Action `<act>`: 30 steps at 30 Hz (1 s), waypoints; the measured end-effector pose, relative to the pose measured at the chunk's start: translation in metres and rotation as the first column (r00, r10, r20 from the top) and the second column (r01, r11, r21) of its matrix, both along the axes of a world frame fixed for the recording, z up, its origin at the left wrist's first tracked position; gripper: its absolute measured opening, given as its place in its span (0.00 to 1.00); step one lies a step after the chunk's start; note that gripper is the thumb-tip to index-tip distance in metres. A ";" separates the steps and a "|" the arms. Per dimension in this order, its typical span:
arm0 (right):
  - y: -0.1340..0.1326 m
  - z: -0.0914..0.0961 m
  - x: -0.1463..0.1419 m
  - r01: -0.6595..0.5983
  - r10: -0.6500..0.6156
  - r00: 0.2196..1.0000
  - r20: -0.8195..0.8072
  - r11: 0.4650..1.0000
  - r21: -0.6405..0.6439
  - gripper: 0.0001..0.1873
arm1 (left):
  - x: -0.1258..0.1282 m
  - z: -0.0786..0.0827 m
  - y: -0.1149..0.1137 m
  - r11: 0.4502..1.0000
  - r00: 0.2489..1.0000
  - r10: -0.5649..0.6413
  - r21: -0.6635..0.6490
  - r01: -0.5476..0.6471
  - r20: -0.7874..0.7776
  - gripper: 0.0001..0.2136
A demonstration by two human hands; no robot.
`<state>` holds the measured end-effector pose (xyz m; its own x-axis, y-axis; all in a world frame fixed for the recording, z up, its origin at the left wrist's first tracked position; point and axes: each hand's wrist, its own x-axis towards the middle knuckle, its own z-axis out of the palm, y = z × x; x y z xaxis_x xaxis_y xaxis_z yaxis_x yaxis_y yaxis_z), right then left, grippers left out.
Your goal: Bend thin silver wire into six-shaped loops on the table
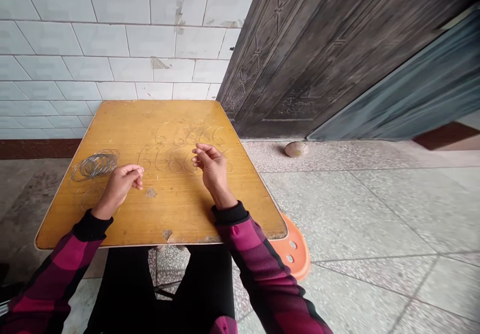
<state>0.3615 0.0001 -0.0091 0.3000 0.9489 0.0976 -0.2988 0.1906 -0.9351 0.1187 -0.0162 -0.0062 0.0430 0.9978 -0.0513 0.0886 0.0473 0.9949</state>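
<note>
- Tiled wall behind a scuffed wooden tabletop, dark door to its right
- Wire coil at its left, looped wire sixes mid-top
- Orange stool beneath its right corner
- Left hand and right hand above the sixes, fingers pinched narrow; whether they hold wire, cannot tell

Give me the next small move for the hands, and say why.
Probably the left hand should draw one more strand from the wire coil, since the coil lies right beside it, while the right hand hovers over the rows of bent wire loops on the wooden tabletop.
</note>
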 end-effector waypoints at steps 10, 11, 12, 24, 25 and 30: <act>-0.003 0.002 -0.002 -0.049 0.047 0.995 0.091 0.999 0.017 0.12 | -0.015 -0.024 -0.029 0.977 0.967 -0.120 -0.198 0.075 -0.226 0.10; -0.003 0.002 -0.002 -0.050 0.048 0.994 0.100 0.999 0.018 0.12 | -0.015 -0.025 -0.028 0.977 0.966 -0.121 -0.197 0.076 -0.230 0.10; -0.002 0.002 -0.001 -0.050 0.048 0.993 0.108 0.999 0.017 0.12 | -0.015 -0.027 -0.027 0.978 0.965 -0.122 -0.193 0.077 -0.231 0.09; -0.001 -0.002 0.000 -0.051 0.051 0.991 0.121 0.999 -0.005 0.11 | -0.024 -0.026 -0.025 0.994 0.924 -0.064 -0.104 0.026 -0.377 0.13; 0.000 -0.002 0.001 -0.050 0.050 0.990 0.132 0.999 -0.008 0.11 | -0.028 -0.022 -0.026 0.997 0.916 -0.049 -0.066 0.025 -0.397 0.15; 0.000 -0.005 0.002 -0.050 0.050 0.987 0.154 0.999 -0.003 0.12 | -0.072 0.004 -0.030 0.975 0.754 0.169 0.220 -0.034 -0.635 0.13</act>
<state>0.3635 -0.0003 -0.0138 0.2333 0.9623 0.1394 -0.1605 0.1795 -0.9706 0.0468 -0.0458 -0.0025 -0.0348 0.9875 0.1537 0.7176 -0.0823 0.6915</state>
